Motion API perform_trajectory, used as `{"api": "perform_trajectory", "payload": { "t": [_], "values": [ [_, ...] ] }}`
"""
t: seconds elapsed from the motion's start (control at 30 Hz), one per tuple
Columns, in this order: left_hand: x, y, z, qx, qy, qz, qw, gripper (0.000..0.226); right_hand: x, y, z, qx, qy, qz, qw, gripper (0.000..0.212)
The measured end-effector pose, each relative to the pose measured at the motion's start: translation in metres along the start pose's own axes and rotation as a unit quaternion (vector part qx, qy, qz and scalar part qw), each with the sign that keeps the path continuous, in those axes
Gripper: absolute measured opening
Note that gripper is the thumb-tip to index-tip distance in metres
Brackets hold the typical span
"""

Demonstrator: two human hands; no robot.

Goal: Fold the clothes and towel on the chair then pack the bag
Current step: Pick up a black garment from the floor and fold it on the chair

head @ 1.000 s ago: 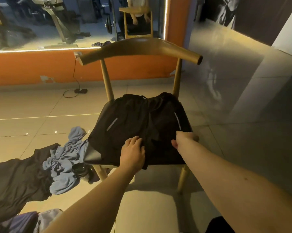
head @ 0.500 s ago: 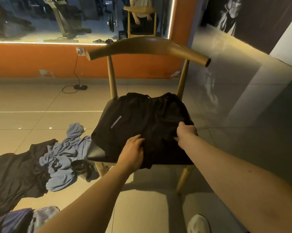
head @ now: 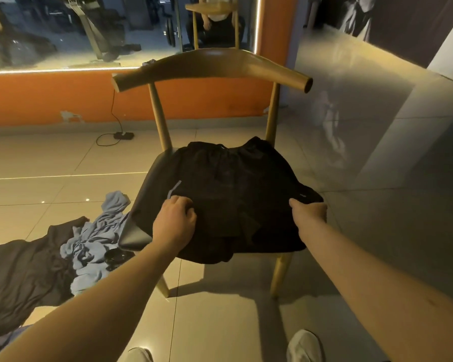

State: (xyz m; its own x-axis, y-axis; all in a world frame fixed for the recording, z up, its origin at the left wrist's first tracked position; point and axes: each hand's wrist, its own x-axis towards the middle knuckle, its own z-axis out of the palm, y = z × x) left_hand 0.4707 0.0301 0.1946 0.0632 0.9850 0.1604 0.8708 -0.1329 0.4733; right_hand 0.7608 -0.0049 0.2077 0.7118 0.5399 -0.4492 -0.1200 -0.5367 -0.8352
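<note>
Black shorts with a small grey stripe lie spread on the dark seat of a wooden chair. My left hand rests on the near left part of the shorts with curled fingers gripping the fabric. My right hand pinches the shorts' right hem and holds it out past the seat's right edge. The near edge of the shorts hangs over the seat front.
On the tiled floor left of the chair lie a crumpled light-blue garment, a dark garment and a small dark round object. A cable and adapter lie by the orange wall. My white shoes show at the bottom.
My right hand has pulled the shorts' right side outward to the right, spreading the fabric. My left hand has curled tighter on the left part. The camera has moved closer.
</note>
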Motion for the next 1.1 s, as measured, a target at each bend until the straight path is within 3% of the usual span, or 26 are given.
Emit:
{"api": "perform_trajectory", "payload": {
  "t": [0.07, 0.13, 0.2, 0.27, 0.4, 0.5, 0.6, 0.67, 0.73, 0.9, 1.03, 1.1],
  "values": [
    [0.008, -0.010, -0.007, 0.025, 0.000, -0.018, 1.000, 0.025, -0.007, -0.005, 0.002, -0.135, 0.050, -0.079, 0.986, 0.071],
    [0.013, -0.023, -0.011, 0.060, -0.014, -0.033, 0.998, 0.027, -0.025, -0.009, 0.011, -0.214, 0.079, -0.230, 0.946, 0.066],
    [0.013, -0.035, -0.015, 0.089, -0.007, -0.049, 0.995, 0.032, -0.048, -0.011, 0.031, -0.246, 0.043, -0.369, 0.895, 0.047],
    [0.011, -0.043, -0.020, 0.112, 0.003, -0.081, 0.990, 0.041, -0.068, -0.007, 0.058, -0.282, -0.038, -0.445, 0.849, 0.033],
    [0.004, -0.046, -0.028, -0.006, 0.008, -0.162, 0.987, 0.033, -0.087, 0.015, 0.095, -0.395, -0.136, -0.543, 0.728, 0.037],
    [-0.006, -0.059, -0.034, -0.064, -0.003, -0.142, 0.988, 0.024, -0.089, 0.029, 0.105, -0.435, -0.124, -0.565, 0.690, 0.047],
    [-0.017, -0.067, -0.037, -0.041, -0.070, -0.068, 0.994, 0.035, -0.093, 0.039, 0.111, -0.477, -0.114, -0.581, 0.649, 0.051],
    [-0.018, -0.068, -0.036, -0.037, -0.092, -0.047, 0.994, 0.033, -0.093, 0.046, 0.115, -0.493, -0.116, -0.579, 0.639, 0.044],
    [-0.016, -0.070, -0.037, -0.072, -0.099, -0.052, 0.991, 0.022, -0.093, 0.047, 0.116, -0.481, -0.105, -0.573, 0.655, 0.031],
    [-0.007, -0.084, -0.049, -0.119, 0.023, -0.043, 0.992, 0.008, -0.104, 0.037, 0.117, -0.366, -0.097, -0.583, 0.719, 0.022],
    [-0.011, -0.107, -0.046, -0.068, 0.062, -0.075, 0.993, 0.009, -0.105, 0.045, 0.117, -0.440, -0.169, -0.542, 0.696, 0.027],
    [-0.015, -0.113, -0.040, -0.051, 0.055, -0.096, 0.993, 0.013, -0.103, 0.046, 0.115, -0.438, -0.194, -0.525, 0.704, 0.028]
  ]
}}
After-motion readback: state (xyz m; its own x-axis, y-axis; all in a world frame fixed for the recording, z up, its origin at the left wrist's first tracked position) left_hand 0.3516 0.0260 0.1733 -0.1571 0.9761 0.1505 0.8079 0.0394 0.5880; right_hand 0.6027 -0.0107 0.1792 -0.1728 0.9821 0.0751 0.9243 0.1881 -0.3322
